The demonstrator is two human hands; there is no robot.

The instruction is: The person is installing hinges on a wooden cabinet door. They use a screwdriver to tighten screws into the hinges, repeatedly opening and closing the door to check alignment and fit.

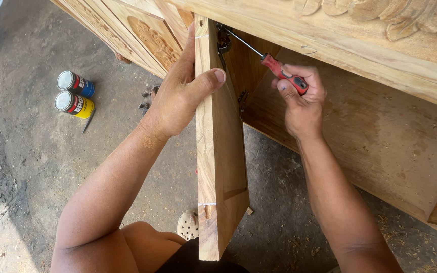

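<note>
The left hand (178, 96) clamps the door (218, 151) edge at frame centre; the right hand (299, 98) wraps the screwdriver (274, 63), tip at the hinge (223, 43), upper centre. If the door sags, the tip could slip off. Dusty floor (36, 167); two cans (74, 93) upper left.

This looks like a woodworking shop where furniture gets made. A big cabinet (380, 126) of bare, unpainted wood fills the top of the view, with leaves and round flowers carved (153, 40) into it. The wood has no paint or shine on it. The floor (31, 151) is rough grey ground with dust and little wood chips (299, 242) lying about. Two small cans (75, 94) lie on their sides on the ground near the cabinet.
</note>
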